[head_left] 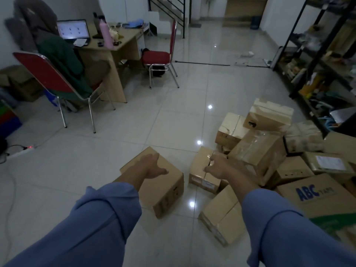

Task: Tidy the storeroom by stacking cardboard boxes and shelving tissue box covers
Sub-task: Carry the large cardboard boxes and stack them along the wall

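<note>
The head camera is looking forward and down over the floor [134, 132], sitting close above the boxes [163, 187], with the desk [107, 53] left and shelf [316, 60] right lying farther off.

We find the room dim, with a grey-blue cast. Three small white glints of overhead light sit on the glossy floor [169, 120], all near the boxes [256, 151]. The laptop screen [73, 28] is the brightest patch, washed out to white. Towards the stairs [165, 14] the floor turns paler and hazy. Shadows under the boxes are faint and soft. The shelf [317, 54] at right is dark, its contents smeared. The left hand [152, 166] and right hand [216, 166] look soft-edged. Towards the edges the wide lens bends straight lines, and the sleeves [100, 224] loom large.
</note>
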